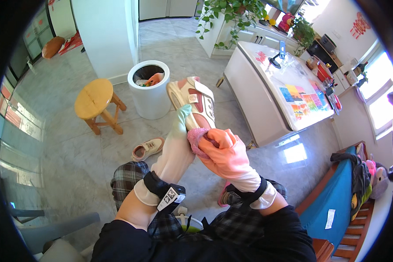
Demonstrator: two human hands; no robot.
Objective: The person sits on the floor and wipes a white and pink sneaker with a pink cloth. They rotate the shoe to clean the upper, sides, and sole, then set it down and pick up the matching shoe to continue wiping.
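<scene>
A white-and-pink sneaker (196, 101) is raised in front of me, toe end down. My left hand (183, 121), in a pale green and white glove, grips it from the left side; part of its fingers is hidden behind the shoe. My right hand (224, 150), in an orange and white glove, is closed on a fuzzy pink cloth (197, 141) that touches the lower end of the shoe. The matching sneaker (148, 149) rests on the floor, left of my forearm.
A round wooden stool (95, 98) and a white bin (149, 100) holding rubbish stand beyond the floor shoe. At the right is a white table (265, 95) with colourful pictures. A blue-covered wooden bench (330, 196) holds clothes and plush toys. Between my knees is a partly hidden container.
</scene>
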